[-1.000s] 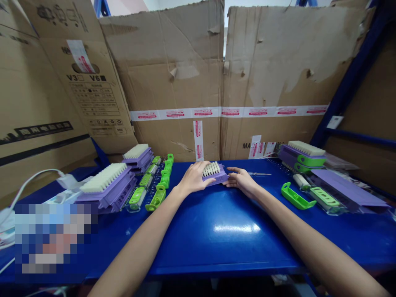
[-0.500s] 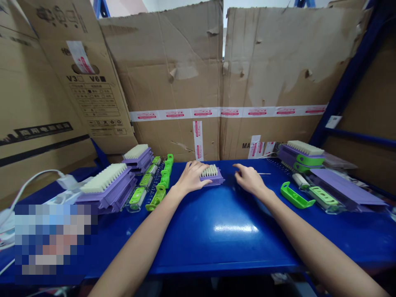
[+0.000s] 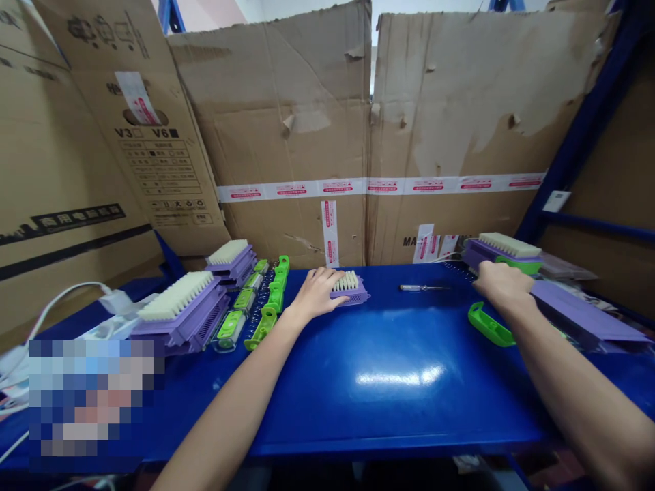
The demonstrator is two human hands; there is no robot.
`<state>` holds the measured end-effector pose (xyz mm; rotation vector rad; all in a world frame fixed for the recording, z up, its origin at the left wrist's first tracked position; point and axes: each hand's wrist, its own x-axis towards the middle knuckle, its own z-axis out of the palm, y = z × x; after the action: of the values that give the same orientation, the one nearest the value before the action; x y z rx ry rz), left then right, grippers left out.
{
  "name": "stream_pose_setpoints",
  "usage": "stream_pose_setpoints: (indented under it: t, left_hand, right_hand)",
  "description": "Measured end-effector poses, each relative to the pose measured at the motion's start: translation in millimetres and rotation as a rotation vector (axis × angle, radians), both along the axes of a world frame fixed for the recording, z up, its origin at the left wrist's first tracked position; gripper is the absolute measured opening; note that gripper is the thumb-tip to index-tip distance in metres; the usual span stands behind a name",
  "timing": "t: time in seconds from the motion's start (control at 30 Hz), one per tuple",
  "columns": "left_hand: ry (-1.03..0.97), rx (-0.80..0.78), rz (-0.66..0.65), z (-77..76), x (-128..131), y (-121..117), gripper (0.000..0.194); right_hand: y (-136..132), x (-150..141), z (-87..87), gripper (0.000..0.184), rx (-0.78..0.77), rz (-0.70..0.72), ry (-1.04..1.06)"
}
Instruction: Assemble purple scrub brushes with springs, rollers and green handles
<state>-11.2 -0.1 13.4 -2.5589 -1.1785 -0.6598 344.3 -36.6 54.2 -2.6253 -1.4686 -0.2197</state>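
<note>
My left hand (image 3: 321, 292) is closed around the left side of a purple plastic casing (image 3: 353, 297) with a cream comb-like block (image 3: 348, 280) on top, resting on the blue table. A small screwdriver (image 3: 424, 288) with a clear handle lies to the right of this casing. Further right, my right hand (image 3: 504, 283) is above the parts beside a bright green curved piece (image 3: 490, 325). Its fingers point down and are partly hidden, so what they touch does not show. Behind it sits a purple casing with a cream block (image 3: 509, 244) and a green piece (image 3: 525, 266).
Purple casings with cream blocks (image 3: 177, 296) are stacked at the left, beside rows of green-topped clear parts (image 3: 231, 329) and green curved pieces (image 3: 262, 327). A flat purple part (image 3: 583, 314) lies at the right. Cardboard sheets (image 3: 286, 136) wall off the table's back.
My right hand has moved right, away from the screwdriver, to the parts at the right, uncovering the screwdriver's handle. My left hand stays on the purple casing. The view has shifted slightly.
</note>
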Motion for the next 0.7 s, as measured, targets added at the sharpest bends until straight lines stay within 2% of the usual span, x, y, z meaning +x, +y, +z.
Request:
stream_pose_setpoints:
  t: [0.1, 0.23, 0.3, 0.4, 0.5, 0.57, 0.63, 0.7]
  left_hand:
    - [0.0, 0.002, -0.003, 0.4, 0, 0, 0.051]
    - [0.0, 0.001, -0.002, 0.4, 0, 0, 0.051]
    - [0.004, 0.004, 0.005, 0.5, 0, -1, 0.05]
    - [0.005, 0.003, 0.004, 0.5, 0, 0, 0.05]
    - [0.004, -0.009, 0.002, 0.2, 1, 1, 0.051]
    - [0.001, -0.016, 0.007, 0.0, 1, 1, 0.051]
    - [-0.003, -0.018, 0.01, -0.1, 1, 1, 0.05]
    - [-0.007, -0.014, 0.011, 0.0, 1, 0, 0.05]
  right_hand:
    - [0, 6, -5.2, 0.035, -0.106, -0.016, 0.03]
    - [-1, 3, -8.6, 0.037, -0.138, -0.008, 0.038]
    - [-4, -1, -4.7, 0.036, -0.138, 0.008, 0.027]
    - [-11, -12, 10.4, 0.032, -0.111, 0.054, -0.054]
    - [-19, -36, 29.0, 0.03, -0.075, 0.18, -0.154]
    - [-22, -60, 35.0, 0.033, -0.069, 0.297, -0.174]
    - [-21, -86, 32.2, 0.035, -0.11, 0.443, -0.151]
    - [-20, -110, 21.7, 0.038, -0.194, 0.571, -0.094]
